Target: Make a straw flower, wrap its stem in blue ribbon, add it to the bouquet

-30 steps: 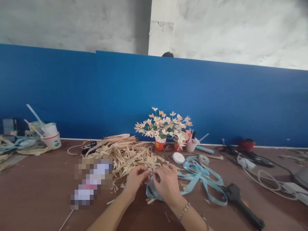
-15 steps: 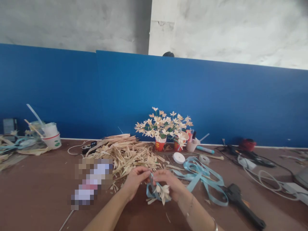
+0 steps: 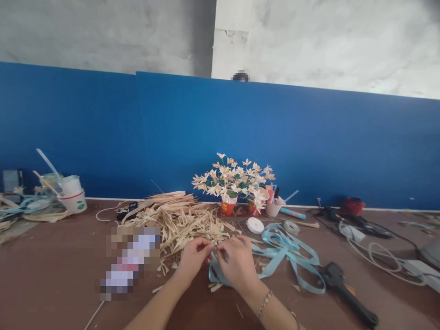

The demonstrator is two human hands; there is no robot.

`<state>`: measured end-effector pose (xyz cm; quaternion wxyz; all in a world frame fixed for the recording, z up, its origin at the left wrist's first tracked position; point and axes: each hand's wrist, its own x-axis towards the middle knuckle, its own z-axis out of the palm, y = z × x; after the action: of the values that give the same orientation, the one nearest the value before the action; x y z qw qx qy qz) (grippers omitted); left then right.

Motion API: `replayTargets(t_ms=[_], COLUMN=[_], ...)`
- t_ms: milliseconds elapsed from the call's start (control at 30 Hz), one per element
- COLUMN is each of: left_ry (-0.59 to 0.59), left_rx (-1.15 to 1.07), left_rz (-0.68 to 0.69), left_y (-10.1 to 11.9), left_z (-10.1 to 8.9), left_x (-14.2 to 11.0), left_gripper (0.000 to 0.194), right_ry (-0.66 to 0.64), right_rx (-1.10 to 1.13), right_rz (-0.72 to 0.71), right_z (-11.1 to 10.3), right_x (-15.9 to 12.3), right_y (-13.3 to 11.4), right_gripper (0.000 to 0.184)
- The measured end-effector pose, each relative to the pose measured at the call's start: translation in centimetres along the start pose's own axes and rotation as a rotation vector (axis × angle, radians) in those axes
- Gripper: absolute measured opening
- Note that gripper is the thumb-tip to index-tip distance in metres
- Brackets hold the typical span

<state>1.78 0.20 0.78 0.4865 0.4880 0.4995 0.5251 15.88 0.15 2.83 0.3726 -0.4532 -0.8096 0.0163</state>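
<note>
My left hand and my right hand meet fingertip to fingertip low over the brown table. Both are closed in a pinch on a small straw flower wrapped with light blue ribbon; the flower itself is hidden behind my right hand. The ribbon loops down between my hands and trails off to the right. A heap of pale straw strips lies just behind my left hand.
Small pots of finished straw flowers stand at the blue partition. A white tape roll, loose blue ribbon, a black glue gun and cables lie right. A paper cup stands far left.
My right hand turned palm up half a second ago, showing the straw flower, then rolled back over so its back faces the camera and hides the flower.
</note>
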Motion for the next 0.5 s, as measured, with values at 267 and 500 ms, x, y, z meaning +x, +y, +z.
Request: replayTargets(t_ms=[267, 500], left_ry=[-0.063, -0.133], left_rx=[-0.169, -0.279], left_rz=[-0.088, -0.094], left_y=[0.5, 0.4], left_z=[-0.7, -0.4], left_x=[-0.1, -0.5], left_gripper=[0.023, 0.028], right_ry=[-0.045, -0.583], right_rx=[0.162, 0.846], right_rz=[0.074, 0.574], right_z=[-0.4, -0.4], right_x=[0.3, 1.1], right_y=[0.0, 1.5], right_gripper=[0.013, 0.018])
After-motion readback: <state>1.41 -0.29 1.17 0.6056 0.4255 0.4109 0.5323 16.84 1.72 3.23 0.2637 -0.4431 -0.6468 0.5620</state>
